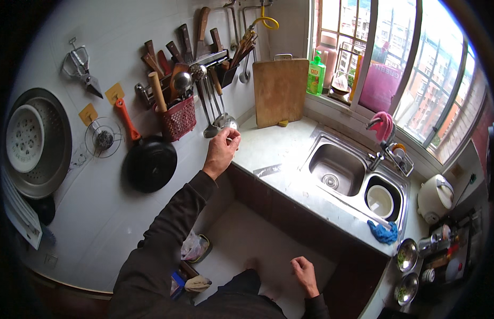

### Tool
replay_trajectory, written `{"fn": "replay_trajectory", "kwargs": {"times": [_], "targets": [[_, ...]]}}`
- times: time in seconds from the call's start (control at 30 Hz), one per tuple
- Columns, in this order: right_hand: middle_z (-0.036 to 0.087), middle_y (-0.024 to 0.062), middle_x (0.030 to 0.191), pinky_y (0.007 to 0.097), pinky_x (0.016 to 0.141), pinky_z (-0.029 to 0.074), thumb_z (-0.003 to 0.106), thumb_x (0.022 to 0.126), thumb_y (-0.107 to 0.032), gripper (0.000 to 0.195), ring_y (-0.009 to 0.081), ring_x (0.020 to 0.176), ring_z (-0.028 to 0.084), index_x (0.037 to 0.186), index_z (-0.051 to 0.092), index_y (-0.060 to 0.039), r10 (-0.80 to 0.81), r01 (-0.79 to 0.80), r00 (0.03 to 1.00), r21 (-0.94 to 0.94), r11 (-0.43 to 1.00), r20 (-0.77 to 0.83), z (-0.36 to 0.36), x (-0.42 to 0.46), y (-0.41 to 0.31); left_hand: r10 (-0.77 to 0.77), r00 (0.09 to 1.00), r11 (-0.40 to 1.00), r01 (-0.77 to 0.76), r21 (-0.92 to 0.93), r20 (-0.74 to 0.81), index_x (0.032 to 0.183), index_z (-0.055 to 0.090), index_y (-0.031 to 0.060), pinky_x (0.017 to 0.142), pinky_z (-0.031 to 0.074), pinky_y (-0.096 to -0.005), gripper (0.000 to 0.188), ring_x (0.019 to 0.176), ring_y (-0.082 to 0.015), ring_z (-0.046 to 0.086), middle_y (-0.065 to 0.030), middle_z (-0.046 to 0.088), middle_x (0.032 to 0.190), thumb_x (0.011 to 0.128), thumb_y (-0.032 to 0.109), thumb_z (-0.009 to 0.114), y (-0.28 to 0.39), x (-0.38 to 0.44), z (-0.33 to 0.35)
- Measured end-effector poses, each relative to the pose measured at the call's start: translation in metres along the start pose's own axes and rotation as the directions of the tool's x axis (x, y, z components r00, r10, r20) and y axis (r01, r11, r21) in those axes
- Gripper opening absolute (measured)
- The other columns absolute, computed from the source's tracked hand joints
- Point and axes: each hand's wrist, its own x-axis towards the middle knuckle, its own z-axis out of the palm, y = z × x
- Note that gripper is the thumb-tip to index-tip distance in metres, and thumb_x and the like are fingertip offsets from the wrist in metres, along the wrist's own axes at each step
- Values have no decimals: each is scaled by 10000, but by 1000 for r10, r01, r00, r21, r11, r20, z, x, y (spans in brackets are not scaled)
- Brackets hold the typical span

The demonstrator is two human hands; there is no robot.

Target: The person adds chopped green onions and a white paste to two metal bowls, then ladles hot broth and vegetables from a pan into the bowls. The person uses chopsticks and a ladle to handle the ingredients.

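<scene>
My left hand [223, 152] is stretched forward, its fingers and thumb curled towards each other. Just above it in the picture is the round head of a metal skimmer [228, 122]; I cannot tell whether the fingers touch it. A ladle [210, 130] hangs close by on the left. Low over the floor, my right hand [306, 275] is loosely closed with nothing visible in it. Ahead, a wooden cutting board [279, 93] leans upright against the wall at the back of the pale countertop [266, 143].
A knife rack [209, 59], a red utensil basket [178, 119] and a black frying pan [151, 164] hang on the wall. Right of the counter are a double sink [336, 169], a blue cloth [383, 232], a rice cooker [435, 198] and metal bowls [407, 255]. A plastic bag [194, 246] lies below.
</scene>
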Motion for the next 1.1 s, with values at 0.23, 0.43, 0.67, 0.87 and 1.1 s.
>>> {"fn": "replay_trajectory", "kwargs": {"times": [0.23, 0.43, 0.67, 0.87, 1.1], "targets": [[590, 5, 737, 245, 616, 448, 593, 969, -122, 150, 66, 679, 524, 964, 626, 24, -226, 226, 970, 7, 974, 90, 12, 166, -181, 13, 999, 990, -17, -141, -31, 1016, 623, 9, 524, 464, -236, 136, 617, -82, 588, -39, 637, 783, 951, 128, 613, -38, 70, -3], [583, 87, 700, 280, 592, 452, 616, 964, -151, 187, 92, 658, 510, 966, 612, 37, -686, 688, 726, -46, 724, 55, 91, 334, -366, -253, 935, 926, 308, -216, 250, 1018, 620, 10, 592, 494, -226, 141, 720, -74, 610, -11, 619, 845, 955, 136, 602, -86, 33, -6], [654, 162, 722, 349, 598, 505, 690, 923, -234, 340, 202, 620, 629, 1119, 600, 29, -884, 823, 444, -324, 467, -147, 167, 461, -492, -497, 837, 798, 544, -258, 228, 994, 631, 30, 602, 509, -236, 110, 696, -73, 612, -11, 637, 833, 946, 128, 618, -153, -56, -18], [676, 221, 787, 430, 657, 522, 642, 946, -250, 282, 368, 739, 677, 949, 583, 25, -850, 823, 442, -246, 511, -285, 195, 514, -509, -747, 664, 604, 703, -376, 40, 1023, 611, 28, 596, 522, -243, 117, 708, -102, 628, -48, 638, 866, 956, 124, 602, -173, -135, -52], [630, 251, 768, 521, 576, 481, 581, 973, -229, 169, 479, 739, 619, 919, 557, -71, -921, 909, 205, -285, 305, -332, 183, 528, -529, -875, 468, 465, 740, -486, -123, 1022, 608, 40, 603, 515, -261, 156, 716, -116, 626, -51, 634, 880, 977, 190, 599, -143, -191, -35]]}}
